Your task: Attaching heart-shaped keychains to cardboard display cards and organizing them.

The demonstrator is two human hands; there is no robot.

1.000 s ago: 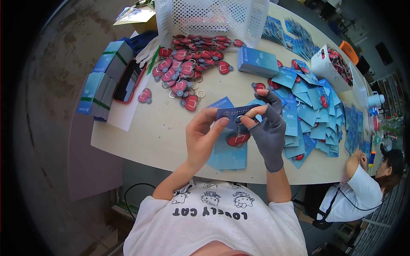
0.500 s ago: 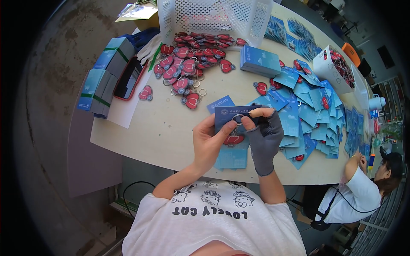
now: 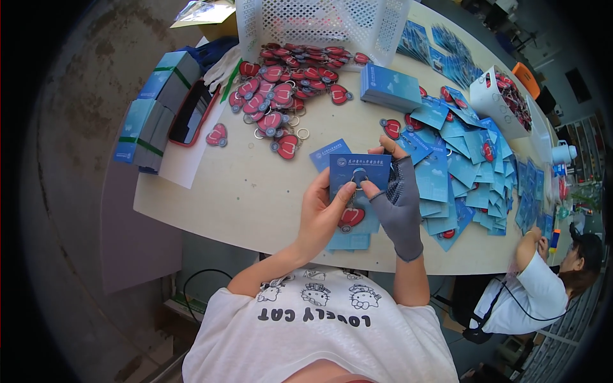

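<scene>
My bare left hand (image 3: 320, 209) pinches a dark blue card (image 3: 377, 166) by its lower left part, thumb in front and fingers behind. A red keychain (image 3: 351, 218), shaped like a heart, hangs below the card. Its metal ring is at the card's hole, partly under my thumbs. My right hand (image 3: 399, 210), in a grey fingerless glove, presses its thumb on the card beside the ring; its index finger is raised above the card's corner and the other fingertips are hidden behind. Beneath my hands lie another blue card (image 3: 331, 150) and a lighter blue card (image 3: 353, 241).
A heap of red keychains (image 3: 281, 96) spreads before a white plastic basket (image 3: 322, 22). Blue cards (image 3: 472, 166) with keychains pile at right, by a card stack (image 3: 391, 89) and a white bin (image 3: 485, 102). At left are banded card stacks (image 3: 145, 131) and a phone (image 3: 193, 113). A co-worker (image 3: 533, 281) sits right.
The card has shifted slightly right and now shows more of its front. My right index finger has lifted off its top edge, while both thumbs stay near the ring.
</scene>
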